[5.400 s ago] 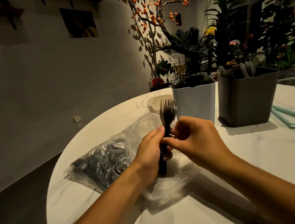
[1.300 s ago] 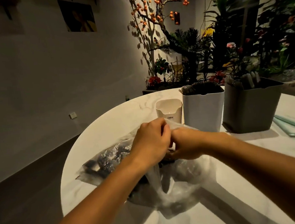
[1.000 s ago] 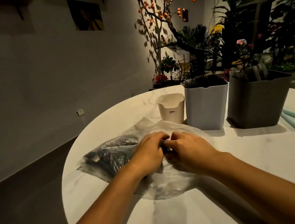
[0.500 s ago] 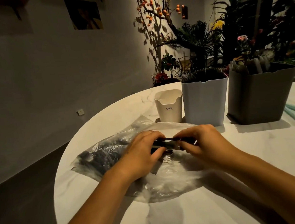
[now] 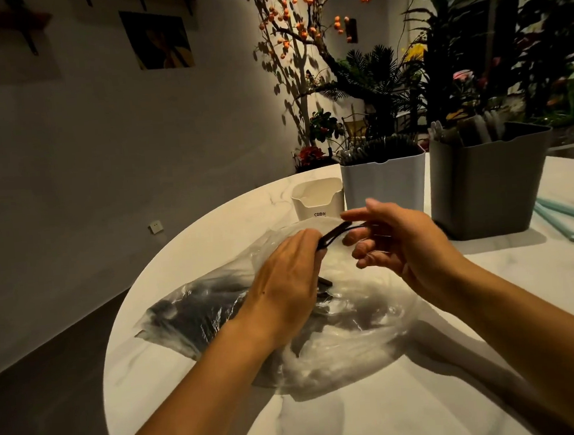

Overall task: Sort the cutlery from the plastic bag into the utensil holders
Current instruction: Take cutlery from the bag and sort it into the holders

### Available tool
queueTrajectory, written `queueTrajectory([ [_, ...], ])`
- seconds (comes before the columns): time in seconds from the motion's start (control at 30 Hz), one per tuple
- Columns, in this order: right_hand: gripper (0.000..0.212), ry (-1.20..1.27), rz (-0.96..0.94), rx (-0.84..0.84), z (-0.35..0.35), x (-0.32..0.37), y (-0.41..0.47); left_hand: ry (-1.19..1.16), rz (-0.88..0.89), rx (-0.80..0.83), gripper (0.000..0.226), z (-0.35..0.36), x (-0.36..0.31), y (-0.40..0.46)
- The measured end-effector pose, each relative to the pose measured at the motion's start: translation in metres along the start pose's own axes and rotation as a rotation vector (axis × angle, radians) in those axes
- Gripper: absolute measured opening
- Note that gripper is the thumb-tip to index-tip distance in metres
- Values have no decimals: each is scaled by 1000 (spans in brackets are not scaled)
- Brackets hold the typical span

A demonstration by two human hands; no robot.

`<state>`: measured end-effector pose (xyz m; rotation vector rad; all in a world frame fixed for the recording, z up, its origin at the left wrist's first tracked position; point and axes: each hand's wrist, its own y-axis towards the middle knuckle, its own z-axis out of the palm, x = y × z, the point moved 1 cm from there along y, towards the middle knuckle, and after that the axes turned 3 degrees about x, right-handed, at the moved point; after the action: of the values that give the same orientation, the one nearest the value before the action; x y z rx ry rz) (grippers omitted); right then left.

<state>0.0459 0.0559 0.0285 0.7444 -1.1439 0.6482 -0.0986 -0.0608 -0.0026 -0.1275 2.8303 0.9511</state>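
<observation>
A clear plastic bag with dark cutlery inside lies on the round white marble table. My left hand hovers over the bag and grips one end of a bundle of black cutlery, which is lifted above the bag. My right hand is at the other end, thumb and fingers spread around it with a gap. Behind stand a white holder filled with black cutlery and a grey holder with pale utensils.
A small white cup marked CRBW stands left of the white holder. Teal sticks lie on the table right of the grey holder. The table edge curves round on the left, with dark floor below. Plants stand behind the table.
Both hands have lifted the black cutlery up from the bag. My right hand, which pinched it half a second ago, has spread its fingers. The left hand keeps its grip.
</observation>
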Motion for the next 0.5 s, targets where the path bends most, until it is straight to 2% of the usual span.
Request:
queueTrajectory([
  [0.07, 37, 16, 42, -28, -2, -1, 0, -65, -32, -33, 19, 0, -3, 5],
  [0.17, 30, -285, 23, 17, -4, -9, 0, -244, -98, -45, 11, -6, -9, 15],
  [0.27, 22, -500, 61, 141, 2, -16, -3, -407, -122, -56, 16, -16, -24, 27],
  [0.37, 25, -466, 33, 171, 5, -16, -2, -725, -244, -100, 23, -19, -39, 41],
  [0.5, 15, -279, 78, 193, 2, -12, -2, -1318, -515, -146, 27, -11, -35, 46],
])
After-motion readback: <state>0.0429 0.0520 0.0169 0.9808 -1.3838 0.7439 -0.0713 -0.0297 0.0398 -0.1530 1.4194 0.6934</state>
